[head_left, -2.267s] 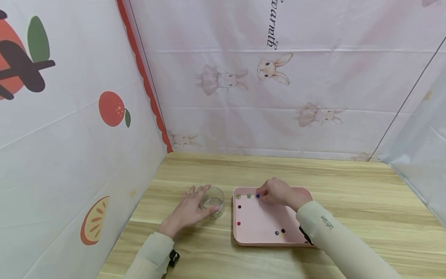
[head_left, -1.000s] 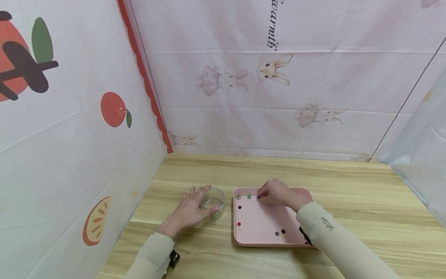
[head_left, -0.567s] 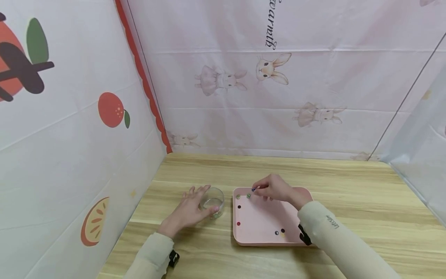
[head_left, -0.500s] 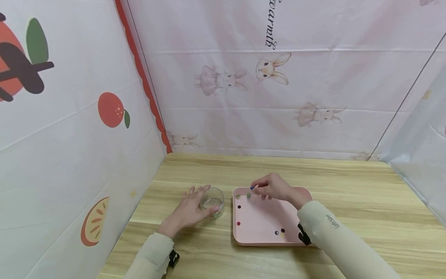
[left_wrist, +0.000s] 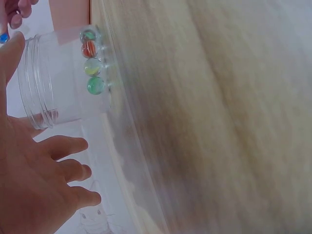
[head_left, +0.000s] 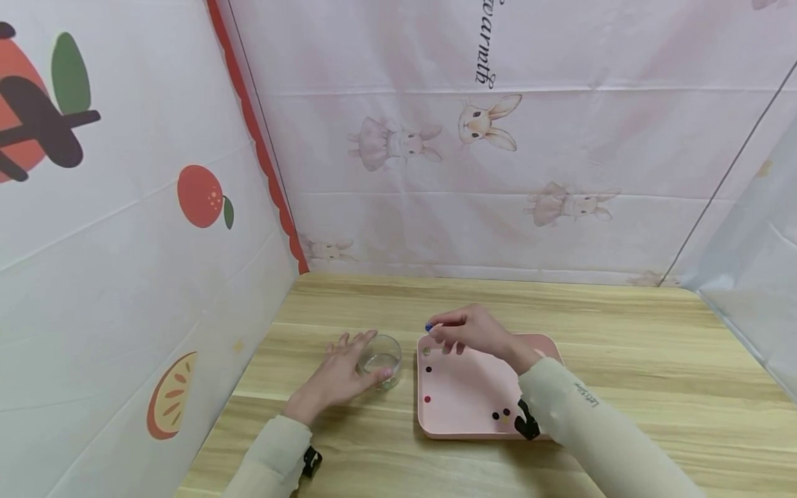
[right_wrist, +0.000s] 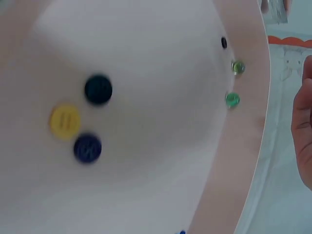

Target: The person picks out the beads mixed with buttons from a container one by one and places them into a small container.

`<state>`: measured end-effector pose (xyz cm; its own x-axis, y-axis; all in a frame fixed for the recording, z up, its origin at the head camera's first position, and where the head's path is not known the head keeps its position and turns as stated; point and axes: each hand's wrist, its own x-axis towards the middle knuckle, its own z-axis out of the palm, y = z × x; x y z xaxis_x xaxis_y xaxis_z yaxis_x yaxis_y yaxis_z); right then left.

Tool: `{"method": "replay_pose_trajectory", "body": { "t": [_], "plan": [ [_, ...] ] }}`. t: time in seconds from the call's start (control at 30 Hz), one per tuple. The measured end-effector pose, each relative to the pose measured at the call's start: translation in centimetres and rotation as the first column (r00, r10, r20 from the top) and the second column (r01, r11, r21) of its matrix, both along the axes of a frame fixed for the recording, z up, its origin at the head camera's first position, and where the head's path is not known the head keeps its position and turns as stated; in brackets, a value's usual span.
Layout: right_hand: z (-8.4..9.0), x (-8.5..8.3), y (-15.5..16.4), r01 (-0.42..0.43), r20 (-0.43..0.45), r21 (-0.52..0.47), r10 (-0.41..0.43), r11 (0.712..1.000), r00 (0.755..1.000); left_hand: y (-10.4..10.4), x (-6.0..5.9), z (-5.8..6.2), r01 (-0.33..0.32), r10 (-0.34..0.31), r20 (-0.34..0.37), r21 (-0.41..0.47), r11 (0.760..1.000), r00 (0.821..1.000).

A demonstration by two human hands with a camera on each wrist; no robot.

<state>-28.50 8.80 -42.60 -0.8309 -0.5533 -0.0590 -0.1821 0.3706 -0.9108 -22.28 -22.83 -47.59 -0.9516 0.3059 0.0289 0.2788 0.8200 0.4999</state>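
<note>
My left hand (head_left: 339,373) grips a clear screw-neck jar (head_left: 381,361) near its mouth, thumb and forefinger on either side, other fingers spread. Several marbles (left_wrist: 96,85), green, orange-red and yellowish, lie on the jar's bottom in the left wrist view. Between thumb and forefinger my right hand (head_left: 478,332) pinches a blue marble (head_left: 428,327), above the far left corner of a pink tray (head_left: 463,437). Inside that tray, the right wrist view has a green marble (right_wrist: 232,100) and a yellow-green marble (right_wrist: 238,67) by the wall.
Buttons lie in the tray: a yellow button (right_wrist: 65,121), a navy button (right_wrist: 87,147), a dark button (right_wrist: 98,89), a small black button (right_wrist: 224,43) and a red button (head_left: 427,399). The wooden table (head_left: 349,449) is bounded by printed cloth walls (head_left: 398,228).
The right hand has picked the blue marble up from the tray's far side and carried it left and upward toward the jar. The left hand and jar have stayed put.
</note>
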Motion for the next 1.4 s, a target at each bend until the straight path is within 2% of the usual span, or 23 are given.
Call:
{"method": "replay_pose_trajectory", "body": {
  "t": [0.47, 0.87, 1.1, 1.4],
  "plan": [
    [-0.8, 0.9, -3.4, -0.028, 0.074, -0.126, 0.037, 0.992, 0.997, -0.1, 0.2, 0.1, -0.008, 0.008, 0.008, 0.005, 1.000, 1.000],
    [-2.3, 1.5, -6.0, -0.030, 0.134, -0.135, 0.049, 0.990, 0.990, -0.1, 0.1, 0.0, -0.012, 0.012, 0.030, 0.006, 1.000, 0.999],
    [-3.0, 1.5, -6.5, -0.017, 0.160, -0.156, 0.042, 0.988, 0.986, 0.0, 0.0, 0.0, -0.015, 0.015, 0.031, 0.014, 1.000, 0.999],
    [-3.4, 1.9, -7.2, -0.031, 0.215, -0.198, 0.074, 0.980, 0.974, -0.1, -0.1, -0.2, -0.010, 0.009, 0.025, 0.015, 1.000, 1.000]
  ]
}}
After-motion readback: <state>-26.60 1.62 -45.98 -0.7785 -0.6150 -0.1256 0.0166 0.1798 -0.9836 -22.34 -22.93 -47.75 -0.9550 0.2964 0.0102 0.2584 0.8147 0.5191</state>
